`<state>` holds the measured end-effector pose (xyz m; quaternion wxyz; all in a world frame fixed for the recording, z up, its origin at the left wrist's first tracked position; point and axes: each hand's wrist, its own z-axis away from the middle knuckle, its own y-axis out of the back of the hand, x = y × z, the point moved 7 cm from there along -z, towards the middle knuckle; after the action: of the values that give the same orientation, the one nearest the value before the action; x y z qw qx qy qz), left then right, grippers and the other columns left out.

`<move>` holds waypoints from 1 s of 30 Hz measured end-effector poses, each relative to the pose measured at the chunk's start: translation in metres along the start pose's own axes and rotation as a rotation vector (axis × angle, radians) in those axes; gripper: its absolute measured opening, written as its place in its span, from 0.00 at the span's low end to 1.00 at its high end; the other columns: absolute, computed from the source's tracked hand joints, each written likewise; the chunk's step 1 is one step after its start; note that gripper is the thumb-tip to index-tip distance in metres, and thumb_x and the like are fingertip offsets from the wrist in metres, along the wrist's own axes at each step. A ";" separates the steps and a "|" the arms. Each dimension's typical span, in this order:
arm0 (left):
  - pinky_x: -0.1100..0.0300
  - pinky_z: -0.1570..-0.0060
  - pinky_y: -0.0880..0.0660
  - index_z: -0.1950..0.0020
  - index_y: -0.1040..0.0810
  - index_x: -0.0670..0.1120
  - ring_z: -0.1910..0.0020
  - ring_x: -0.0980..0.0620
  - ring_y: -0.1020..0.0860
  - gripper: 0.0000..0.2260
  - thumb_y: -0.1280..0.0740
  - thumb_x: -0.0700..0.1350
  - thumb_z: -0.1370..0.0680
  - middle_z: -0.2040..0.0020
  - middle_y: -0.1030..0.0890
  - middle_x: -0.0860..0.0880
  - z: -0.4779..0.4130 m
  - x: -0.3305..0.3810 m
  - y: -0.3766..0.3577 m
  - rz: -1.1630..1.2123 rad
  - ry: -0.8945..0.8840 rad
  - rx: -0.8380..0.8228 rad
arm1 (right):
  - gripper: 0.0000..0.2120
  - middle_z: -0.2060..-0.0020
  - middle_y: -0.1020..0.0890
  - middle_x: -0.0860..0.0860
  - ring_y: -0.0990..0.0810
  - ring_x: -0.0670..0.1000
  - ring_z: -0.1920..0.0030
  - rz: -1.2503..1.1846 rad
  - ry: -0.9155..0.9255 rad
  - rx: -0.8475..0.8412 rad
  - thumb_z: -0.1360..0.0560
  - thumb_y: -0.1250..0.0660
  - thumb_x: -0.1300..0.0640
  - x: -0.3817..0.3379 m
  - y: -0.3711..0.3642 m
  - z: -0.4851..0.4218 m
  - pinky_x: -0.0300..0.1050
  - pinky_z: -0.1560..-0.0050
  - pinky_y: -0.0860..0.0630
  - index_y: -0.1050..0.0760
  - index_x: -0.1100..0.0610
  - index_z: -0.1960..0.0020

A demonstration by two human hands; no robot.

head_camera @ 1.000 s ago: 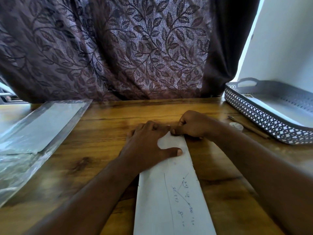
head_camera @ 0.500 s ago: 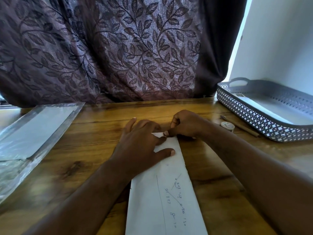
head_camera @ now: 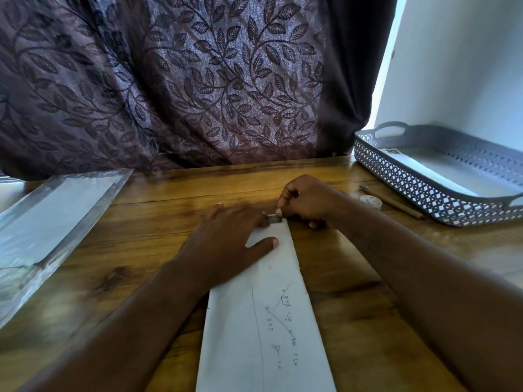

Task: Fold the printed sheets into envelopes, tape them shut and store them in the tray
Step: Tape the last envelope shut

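- This looks like a room in a home, with one table used for paper work.
- A heavy brown-purple curtain (head_camera: 198,80) woven with leafy vines hangs right behind the table (head_camera: 158,210). Daylight shows in a strip along the curtain's right edge.
- The table is warm, knotted wood-grain and stands beside a plain white wall (head_camera: 467,66).
- Small household stationery lies on it: a grey lattice tray (head_camera: 410,176), a pencil (head_camera: 393,203), a small tape roll (head_camera: 370,200) and a clear plastic sleeve (head_camera: 56,210) of paper.
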<state>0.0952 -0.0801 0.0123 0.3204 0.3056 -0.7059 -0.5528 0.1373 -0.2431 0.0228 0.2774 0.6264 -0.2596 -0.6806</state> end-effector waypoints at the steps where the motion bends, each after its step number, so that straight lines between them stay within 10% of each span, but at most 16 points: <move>1: 0.48 0.23 0.47 0.32 0.31 0.61 0.28 0.58 0.34 0.21 0.47 0.68 0.21 0.28 0.30 0.60 0.000 -0.001 0.000 0.006 -0.002 0.001 | 0.06 0.63 0.19 0.55 0.26 0.49 0.71 -0.017 -0.002 0.005 0.27 0.24 0.58 0.001 0.000 0.001 0.39 0.76 0.28 0.19 0.58 0.53; 14: 0.58 0.44 0.31 0.37 0.28 0.57 0.41 0.57 0.27 0.18 0.42 0.65 0.21 0.37 0.24 0.58 -0.001 -0.001 0.000 0.065 -0.041 0.047 | 0.04 0.61 0.19 0.54 0.23 0.48 0.67 -0.080 -0.045 -0.001 0.25 0.28 0.64 0.005 0.002 0.006 0.37 0.74 0.26 0.19 0.58 0.51; 23: 0.48 0.32 0.35 0.37 0.25 0.61 0.32 0.54 0.39 0.23 0.46 0.71 0.25 0.33 0.35 0.56 0.002 0.004 0.006 -0.009 -0.064 0.128 | 0.17 0.61 0.17 0.53 0.16 0.54 0.63 0.274 -0.036 0.162 0.30 0.26 0.41 -0.005 -0.005 0.002 0.57 0.55 0.15 0.24 0.53 0.52; 30: 0.50 0.31 0.41 0.36 0.26 0.60 0.29 0.54 0.39 0.21 0.44 0.69 0.23 0.31 0.33 0.58 0.002 0.003 0.006 -0.029 -0.054 0.119 | 0.13 0.68 0.18 0.51 0.22 0.48 0.75 0.162 0.051 0.169 0.26 0.26 0.46 -0.001 0.001 0.002 0.44 0.70 0.22 0.23 0.55 0.55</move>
<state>0.0917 -0.0799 0.0177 0.2744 0.3195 -0.7414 -0.5225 0.1354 -0.2427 0.0243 0.2844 0.6417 -0.3586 -0.6155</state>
